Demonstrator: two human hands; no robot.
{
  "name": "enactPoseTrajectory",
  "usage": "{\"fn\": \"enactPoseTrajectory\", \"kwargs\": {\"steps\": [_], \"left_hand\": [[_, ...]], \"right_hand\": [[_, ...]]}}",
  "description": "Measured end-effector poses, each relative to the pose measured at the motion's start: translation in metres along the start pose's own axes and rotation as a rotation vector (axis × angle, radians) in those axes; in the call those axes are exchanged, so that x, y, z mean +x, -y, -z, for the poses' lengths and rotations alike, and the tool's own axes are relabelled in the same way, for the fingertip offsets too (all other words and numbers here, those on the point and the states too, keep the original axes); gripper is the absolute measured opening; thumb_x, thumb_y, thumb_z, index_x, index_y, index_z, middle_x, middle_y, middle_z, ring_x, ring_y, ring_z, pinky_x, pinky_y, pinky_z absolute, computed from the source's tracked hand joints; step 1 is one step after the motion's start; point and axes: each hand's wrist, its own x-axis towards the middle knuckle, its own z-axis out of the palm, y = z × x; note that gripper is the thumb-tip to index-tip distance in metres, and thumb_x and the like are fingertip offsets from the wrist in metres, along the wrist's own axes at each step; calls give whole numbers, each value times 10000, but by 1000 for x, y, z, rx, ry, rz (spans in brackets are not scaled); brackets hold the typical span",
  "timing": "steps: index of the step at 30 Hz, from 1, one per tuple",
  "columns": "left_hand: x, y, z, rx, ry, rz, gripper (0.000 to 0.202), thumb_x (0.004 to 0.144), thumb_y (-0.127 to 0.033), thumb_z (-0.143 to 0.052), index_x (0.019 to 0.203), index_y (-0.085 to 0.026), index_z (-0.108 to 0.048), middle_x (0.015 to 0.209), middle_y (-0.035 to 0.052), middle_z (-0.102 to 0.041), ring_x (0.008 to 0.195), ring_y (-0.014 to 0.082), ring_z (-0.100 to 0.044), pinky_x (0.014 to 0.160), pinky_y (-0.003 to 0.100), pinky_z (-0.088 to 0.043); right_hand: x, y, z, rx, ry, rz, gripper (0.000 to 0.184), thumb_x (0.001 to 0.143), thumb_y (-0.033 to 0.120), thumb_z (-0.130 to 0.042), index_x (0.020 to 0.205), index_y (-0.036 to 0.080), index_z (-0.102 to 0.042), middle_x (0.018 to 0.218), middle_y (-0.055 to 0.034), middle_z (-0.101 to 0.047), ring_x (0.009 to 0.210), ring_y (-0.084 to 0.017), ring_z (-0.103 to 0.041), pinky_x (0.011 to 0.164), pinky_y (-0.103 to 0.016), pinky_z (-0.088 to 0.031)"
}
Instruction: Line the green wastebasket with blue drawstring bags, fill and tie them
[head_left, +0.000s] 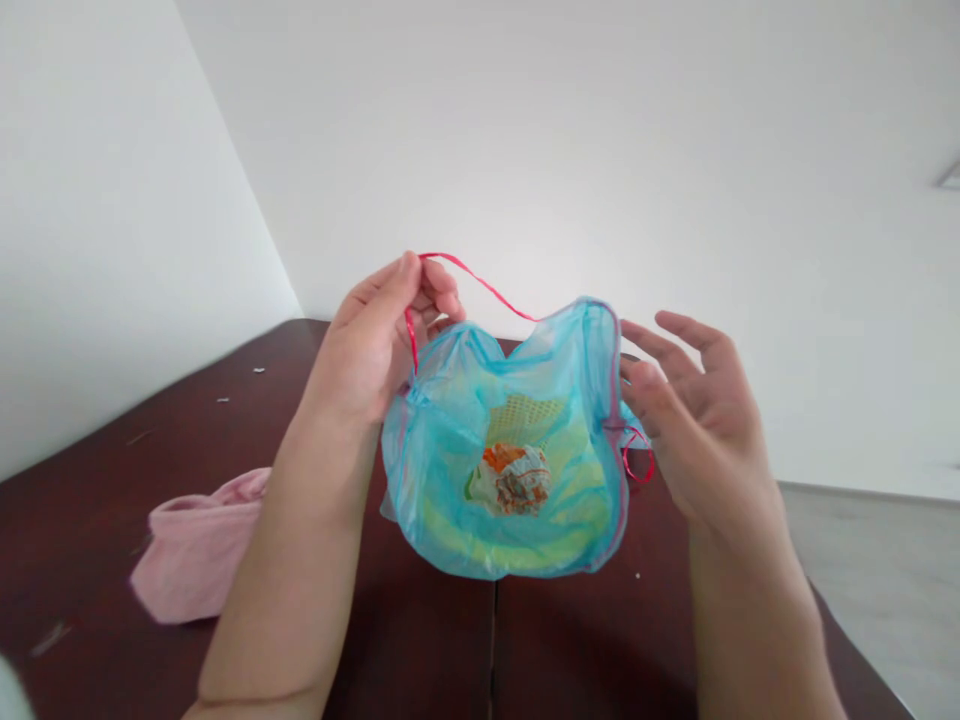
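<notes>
A translucent blue drawstring trash bag stands with its mouth spread, lining what looks like a yellow-green mesh bin. Down inside it lies crumpled orange-and-white waste. My left hand pinches the red drawstring between thumb and fingers, pulling a loop of it up from the bag's left rim. At the right rim, my right hand is spread, its fingertips close beside the bag. A smaller loop of red drawstring hangs below those fingertips. Whether the fingertips touch the plastic, I cannot tell.
The dark red-brown table has a seam running down its middle. A folded pink cloth lies at the left, partly behind my left forearm. Small white scraps dot the tabletop. White walls rise behind, and pale floor shows at right.
</notes>
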Motion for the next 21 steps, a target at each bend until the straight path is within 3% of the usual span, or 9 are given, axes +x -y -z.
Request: {"fn": "enactPoseTrajectory", "kwargs": {"steps": [2,4,6,8,10,12,15,17,21], "left_hand": [[1,-2,0,-118,-77,22,323,1144,-533,-806,998,-246,-836,925,19,-771,844,162,-711,799,268,-624],[0,-6,2,-183,-127,35,270,1227,-480,-676,1149,-286,-846,1023,0,-829,871,155,-717,866,295,-625],[-1,-9,6,-235,-112,32,258,1271,-451,-600,1332,-342,-826,1140,-44,-872,902,140,-727,901,305,-617],[-3,-12,11,-248,-67,3,278,1258,-498,-636,1480,-417,-783,1273,-90,-886,932,131,-756,885,304,-631],[-4,-12,14,-202,-21,-24,348,1206,-554,-720,1548,-507,-755,1434,-123,-860,1040,149,-813,875,320,-666],[-5,-12,13,-152,16,-43,478,1168,-587,-753,1641,-592,-684,1581,-141,-799,1299,206,-825,923,363,-693],[-10,-10,5,-114,17,-59,756,1171,-632,-713,1856,-632,-395,1713,-116,-720,1590,296,-694,1046,422,-696],[-13,-9,-3,-57,18,-71,921,1157,-635,-737,1917,-622,-218,1734,-77,-709,1541,318,-721,1082,444,-697],[-19,-8,-11,95,101,-91,1146,1103,-546,-864,1910,-670,-61,1682,-49,-746,1344,311,-818,1036,451,-714]], "right_hand": [[-7,3,-2,-293,14,56,496,1024,582,-926,1379,337,-682,1460,-132,-757,1169,-297,-805,911,-446,-682],[-16,10,0,-579,80,28,369,1058,593,-883,1158,281,-714,1162,-96,-797,949,-252,-760,771,-381,-611],[-26,21,6,-738,233,-53,437,1133,640,-772,945,259,-672,847,-36,-728,715,-193,-639,630,-339,-478],[-36,33,14,-775,407,-112,531,1179,673,-682,854,256,-634,710,-6,-660,613,-166,-563,572,-336,-383],[-44,43,19,-789,546,-126,522,1173,649,-701,835,257,-639,697,0,-665,601,-163,-567,570,-338,-362],[-48,49,20,-790,619,-129,458,1168,574,-726,844,258,-656,702,7,-678,591,-158,-560,573,-337,-358],[-44,49,16,-693,561,-158,411,1228,493,-606,902,253,-673,729,2,-700,607,-156,-580,583,-324,-391],[-40,46,13,-625,522,-184,420,1249,507,-555,945,249,-684,767,-7,-725,647,-161,-624,604,-313,-426],[-40,37,14,-802,654,-142,318,1111,447,-814,900,245,-690,761,1,-707,660,-164,-585,621,-326,-347]]}}
